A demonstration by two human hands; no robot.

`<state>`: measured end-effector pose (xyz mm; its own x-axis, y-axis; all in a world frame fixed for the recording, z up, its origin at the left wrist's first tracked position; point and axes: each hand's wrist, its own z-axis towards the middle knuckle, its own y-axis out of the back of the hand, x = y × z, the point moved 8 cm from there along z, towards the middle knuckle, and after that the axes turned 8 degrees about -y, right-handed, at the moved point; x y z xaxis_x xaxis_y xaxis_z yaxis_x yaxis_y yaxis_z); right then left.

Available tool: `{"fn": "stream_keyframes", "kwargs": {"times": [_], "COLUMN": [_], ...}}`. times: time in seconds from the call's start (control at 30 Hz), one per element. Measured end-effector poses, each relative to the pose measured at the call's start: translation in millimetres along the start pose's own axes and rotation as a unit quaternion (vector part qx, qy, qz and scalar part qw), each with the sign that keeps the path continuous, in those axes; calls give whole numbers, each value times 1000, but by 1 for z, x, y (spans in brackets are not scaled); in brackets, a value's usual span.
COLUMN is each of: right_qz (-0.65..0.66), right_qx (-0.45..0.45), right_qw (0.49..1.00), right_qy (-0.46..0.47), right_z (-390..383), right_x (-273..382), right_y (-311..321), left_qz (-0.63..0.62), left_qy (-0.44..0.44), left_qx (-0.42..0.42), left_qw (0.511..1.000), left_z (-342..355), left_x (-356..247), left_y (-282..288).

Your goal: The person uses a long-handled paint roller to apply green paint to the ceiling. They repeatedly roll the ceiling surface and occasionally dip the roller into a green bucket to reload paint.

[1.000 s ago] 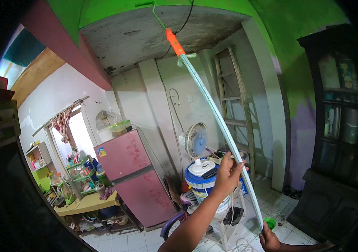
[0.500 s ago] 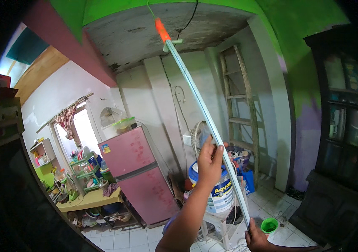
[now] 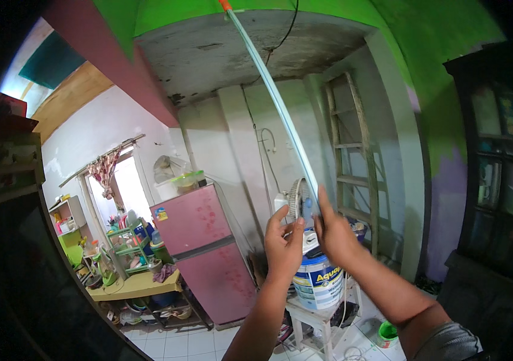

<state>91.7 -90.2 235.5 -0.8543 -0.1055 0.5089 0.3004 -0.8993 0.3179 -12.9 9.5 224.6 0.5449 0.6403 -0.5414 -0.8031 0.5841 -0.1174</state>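
Note:
A long pale pole (image 3: 283,111) with an orange piece (image 3: 224,5) at its top slants up toward the green-painted upper wall, its tip out of view. My right hand (image 3: 334,234) is closed round the pole's lower part. Just left of it, my left hand (image 3: 283,243) is off the pole, its fingers loosely curved and apart with nothing seen between them. Behind my hands a fan (image 3: 294,195) rests on a white bucket with a blue rim (image 3: 316,287), which stands on a white stool (image 3: 310,316).
A pink fridge (image 3: 193,228) and a yellow counter with dishes (image 3: 133,289) stand left. A wooden ladder (image 3: 347,144) leans in the alcove. A dark glass cabinet (image 3: 491,162) stands right. A green pail (image 3: 387,334) sits on the tiled floor (image 3: 175,346), near loose cable.
My right hand has moved up from the pole's bottom end to beside my left. My left hand has let go and shifted left. The pole's top has risen out of frame.

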Motion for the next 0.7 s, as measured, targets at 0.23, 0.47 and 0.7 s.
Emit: {"fn": "stream_keyframes", "kwargs": {"times": [0.23,0.47,0.7], "right_qz": [-30,14,28], "right_qx": [-15,-87,-54], "right_qw": [999,996,997], "right_qy": [-23,5,-42], "right_z": [149,271,342], "right_x": [56,129,214], "right_y": [26,60,94], "left_qz": [61,67,82], "left_qy": [-11,-38,-61], "left_qx": [0,3,-2], "left_qw": [998,997,995], "left_z": [4,11,11], "left_x": [-4,-2,-13], "left_y": [43,65,84]}}
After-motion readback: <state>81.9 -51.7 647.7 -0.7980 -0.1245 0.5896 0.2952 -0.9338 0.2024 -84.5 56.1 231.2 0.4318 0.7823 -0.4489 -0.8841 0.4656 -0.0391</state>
